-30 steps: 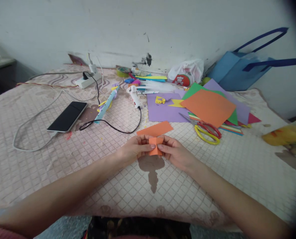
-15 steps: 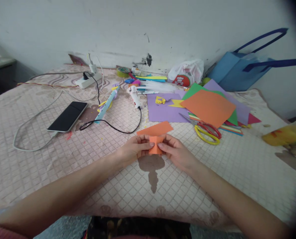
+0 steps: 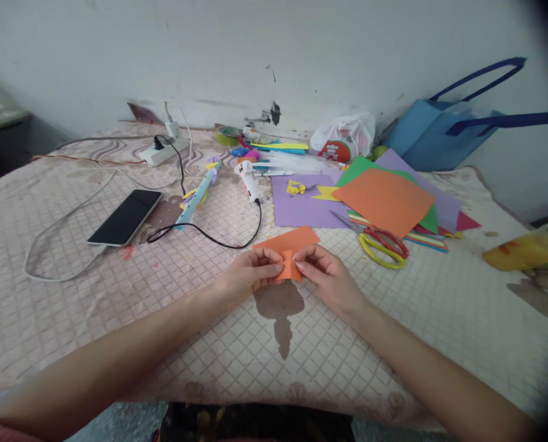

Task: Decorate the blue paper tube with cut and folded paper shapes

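Note:
Between my hands is a small folded piece of orange paper [image 3: 290, 267], with a crease running down it. My left hand [image 3: 250, 271] pinches its left side between thumb and fingers. The right side is pinched by my right hand [image 3: 325, 274], with the thumb on the near face. Just behind them a flat orange strip [image 3: 297, 236] lies on the patterned tablecloth [image 3: 237, 356]. Scissors with red and yellow handles [image 3: 381, 247] rest to the right of my right hand.
A white glue gun [image 3: 247, 182] with a black cord stands behind. Left are a phone [image 3: 125, 217], a decorated blue strip [image 3: 198, 195] and a power strip [image 3: 164, 152]. Coloured sheets [image 3: 382, 199], a blue bag [image 3: 435, 135] and a yellow container [image 3: 516, 248] are at right.
The fingers of my right hand have shifted on the edge of the small orange piece, which now shows its fold more clearly. My left hand keeps its hold.

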The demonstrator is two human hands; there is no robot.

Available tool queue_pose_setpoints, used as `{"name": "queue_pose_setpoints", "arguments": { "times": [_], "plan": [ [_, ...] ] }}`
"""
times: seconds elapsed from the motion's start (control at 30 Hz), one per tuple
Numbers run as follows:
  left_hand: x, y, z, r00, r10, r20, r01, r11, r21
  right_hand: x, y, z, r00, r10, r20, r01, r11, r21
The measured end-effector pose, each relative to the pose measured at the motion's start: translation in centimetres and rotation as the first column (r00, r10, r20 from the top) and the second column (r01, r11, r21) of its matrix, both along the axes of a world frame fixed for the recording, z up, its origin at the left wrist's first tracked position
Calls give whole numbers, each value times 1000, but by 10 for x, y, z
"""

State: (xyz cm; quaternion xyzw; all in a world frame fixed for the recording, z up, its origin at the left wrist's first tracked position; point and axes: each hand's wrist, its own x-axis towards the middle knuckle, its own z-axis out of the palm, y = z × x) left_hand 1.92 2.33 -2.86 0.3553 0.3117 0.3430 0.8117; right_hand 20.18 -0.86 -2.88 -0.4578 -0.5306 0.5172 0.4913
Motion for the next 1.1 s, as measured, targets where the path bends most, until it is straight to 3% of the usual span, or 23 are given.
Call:
{"name": "queue_pose_setpoints", "arguments": {
  "times": [0.27, 0.53, 0.73, 1.1],
  "plan": [
    [2, -3, 5, 997, -4, -74, 8, 999, 51, -1, 0, -1, 998, 9, -59, -10, 1000, -17],
    [2, -2, 8, 1000, 27, -10, -27, 999, -32, -2, 0, 0, 982, 3, -188, -23, 994, -105],
    [1, -2, 6, 998, 53, -32, -53, 999, 9, -3, -2, 3, 963, 51, -266, -105, 975, -195],
    [2, -2, 6, 999, 35, -33, -35, 999, -2, -4, 0, 5, 923, 20, -384, -129, 957, -260]
  ]
}}
